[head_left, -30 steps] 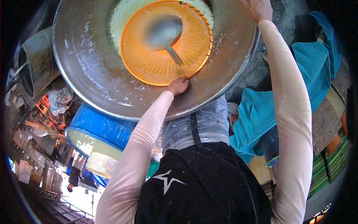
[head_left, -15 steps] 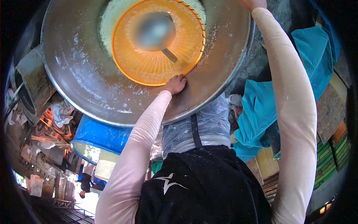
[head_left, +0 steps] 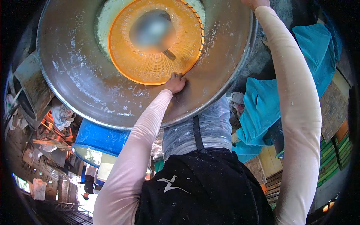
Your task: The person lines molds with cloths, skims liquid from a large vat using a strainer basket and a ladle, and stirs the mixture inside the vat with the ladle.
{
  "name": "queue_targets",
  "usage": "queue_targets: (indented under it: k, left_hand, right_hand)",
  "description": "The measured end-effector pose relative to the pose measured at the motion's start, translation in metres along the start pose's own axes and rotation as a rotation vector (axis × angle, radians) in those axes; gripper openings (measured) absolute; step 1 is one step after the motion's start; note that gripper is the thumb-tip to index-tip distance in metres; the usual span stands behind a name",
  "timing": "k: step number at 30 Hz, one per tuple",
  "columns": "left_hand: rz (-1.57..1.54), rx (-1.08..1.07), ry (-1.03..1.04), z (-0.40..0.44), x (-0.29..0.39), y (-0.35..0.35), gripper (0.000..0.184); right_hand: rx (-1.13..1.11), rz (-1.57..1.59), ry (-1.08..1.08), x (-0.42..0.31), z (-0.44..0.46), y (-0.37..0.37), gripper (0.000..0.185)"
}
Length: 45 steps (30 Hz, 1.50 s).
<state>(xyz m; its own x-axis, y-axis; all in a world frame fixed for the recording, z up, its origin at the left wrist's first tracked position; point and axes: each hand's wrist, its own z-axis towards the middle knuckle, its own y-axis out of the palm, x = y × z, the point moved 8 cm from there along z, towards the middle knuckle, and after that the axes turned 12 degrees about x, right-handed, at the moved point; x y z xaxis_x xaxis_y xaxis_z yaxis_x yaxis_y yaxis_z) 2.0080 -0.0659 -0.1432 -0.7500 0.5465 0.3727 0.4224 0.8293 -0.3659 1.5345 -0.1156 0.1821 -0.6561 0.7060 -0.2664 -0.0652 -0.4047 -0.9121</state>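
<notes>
A wide metal pan [head_left: 80, 80] fills the upper part of the view, with a pale, frothy liquid [head_left: 103, 32] at its middle. In the liquid sits a round orange plastic mesh basket [head_left: 144, 71]. Inside the basket lies a rounded grey metal thing [head_left: 152, 32] with a short handle, its surface blurred. My left hand [head_left: 175, 83] has its fingers curled over the near rim of the basket. At the top edge of the view, by the pan's right rim, is my right hand [head_left: 256, 3]; its fingers are out of frame.
A blue barrel [head_left: 99, 137] stands below the pan's left side, near a pale container [head_left: 107, 165] and orange wood scraps [head_left: 52, 129]. Teal cloth [head_left: 258, 112] hangs at right. A rusty metal drum [head_left: 32, 88] is at far left. Another person [head_left: 88, 185] is in the background.
The pan and basket appear slightly farther left and the view has shifted a little. My left hand keeps its place at the basket's rim; my right hand stays by the pan's right rim.
</notes>
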Motion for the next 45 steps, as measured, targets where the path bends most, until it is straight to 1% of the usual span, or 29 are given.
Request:
queue_targets:
  k: [2,4,5,6,7,8,10,12,14,16,19,22,26,27,28,29,31,33,34,35,37,39,40,41,42,43,44,45]
  left_hand:
    - [-0.009,-0.006,0.005,-0.003,0.007,-0.008,0.062]
    - [-0.056,-0.001,-0.066,-0.015,0.015,-0.022,0.063]
    - [-0.058,0.001,-0.063,-0.011,0.01,-0.015,0.063]
    - [-0.046,0.016,-0.019,-0.003,0.0,-0.001,0.063]
    - [-0.032,0.032,0.027,-0.001,0.003,-0.003,0.064]
    - [-0.033,0.037,0.03,-0.002,0.004,-0.003,0.064]
    - [-0.055,0.02,-0.104,-0.018,0.015,-0.02,0.064]
    - [-0.03,0.015,-0.064,0.0,0.0,0.005,0.065]
    - [0.0,0.005,-0.033,0.001,-0.002,0.009,0.065]
    - [-0.061,-0.037,-0.108,-0.01,0.009,-0.005,0.066]
    - [-0.084,-0.061,-0.127,-0.01,0.014,-0.008,0.066]
    - [-0.117,-0.053,-0.105,0.003,0.006,0.005,0.066]
    - [-0.158,-0.061,-0.083,0.004,0.011,0.0,0.066]
    - [-0.169,-0.073,-0.107,0.0,0.014,-0.003,0.065]
    - [-0.179,-0.08,-0.131,-0.003,0.015,-0.007,0.065]
    - [-0.179,-0.059,-0.126,-0.005,0.017,-0.013,0.065]
    - [-0.14,-0.075,-0.092,-0.01,0.026,-0.021,0.064]
    - [-0.146,-0.081,-0.111,-0.016,0.034,-0.03,0.063]
    - [-0.122,0.024,-0.018,0.001,0.019,-0.007,0.063]
    - [-0.151,0.038,0.016,0.012,0.011,0.007,0.064]
    - [-0.126,0.002,-0.01,0.008,0.012,0.004,0.064]
    - [-0.178,-0.017,-0.061,0.007,0.009,0.003,0.061]
    - [-0.156,0.008,-0.008,0.019,-0.001,0.015,0.06]
    - [-0.145,-0.021,-0.06,0.015,0.001,0.01,0.058]
    - [-0.075,-0.018,-0.084,-0.004,0.023,-0.02,0.056]
    - [-0.062,-0.028,-0.02,0.027,-0.008,0.022,0.055]
    - [-0.137,-0.094,-0.055,0.024,-0.003,0.017,0.056]
    - [-0.123,-0.027,-0.04,0.026,-0.006,0.02,0.056]
  right_hand:
    - [0.004,0.002,-0.014,-0.001,0.0,0.0,0.079]
    - [0.007,0.003,-0.013,-0.002,0.0,-0.001,0.079]
    - [0.009,0.004,-0.01,-0.002,0.0,-0.002,0.078]
    - [0.012,0.003,-0.014,-0.004,0.001,-0.003,0.078]
    - [-0.006,-0.005,0.006,-0.005,0.001,-0.002,0.078]
    - [-0.024,-0.012,0.027,-0.004,0.001,-0.001,0.078]
    - [-0.007,-0.005,0.009,-0.003,0.0,-0.001,0.078]
    - [-0.014,0.004,0.014,-0.002,0.001,0.0,0.078]
    - [-0.026,0.007,0.028,-0.005,0.002,-0.002,0.078]
    - [-0.042,0.008,0.045,-0.003,0.001,0.0,0.078]
    - [0.003,-0.006,-0.013,-0.006,0.002,-0.002,0.078]
    - [-0.033,0.002,0.034,-0.004,0.003,0.0,0.077]
    - [-0.028,0.003,0.036,-0.004,0.003,0.0,0.077]
    - [-0.03,0.005,0.039,-0.005,0.004,0.0,0.077]
    - [-0.059,0.004,0.049,-0.005,0.004,0.001,0.083]
    - [-0.041,0.01,0.039,-0.008,0.005,-0.001,0.083]
    - [0.121,-0.012,-0.048,-0.014,0.008,-0.011,0.057]
    - [-0.097,-0.051,0.071,0.009,0.007,0.015,0.079]
    - [-0.077,-0.027,0.11,0.01,0.01,0.012,0.079]
    - [-0.052,-0.012,0.147,0.005,0.011,0.008,0.079]
    - [-0.013,-0.04,0.134,0.008,0.009,0.009,0.08]
    - [-0.061,-0.075,0.14,0.008,0.01,0.012,0.082]
    - [-0.08,-0.08,0.161,0.005,0.011,0.009,0.083]
    - [-0.106,-0.075,0.186,0.003,0.01,0.008,0.084]
    - [-0.072,-0.072,0.172,0.003,0.01,0.009,0.083]
    - [-0.044,-0.062,0.158,0.003,0.011,0.009,0.083]
    - [-0.04,-0.048,0.158,0.003,0.011,0.008,0.082]
    - [-0.04,-0.03,0.158,0.003,0.011,0.007,0.081]
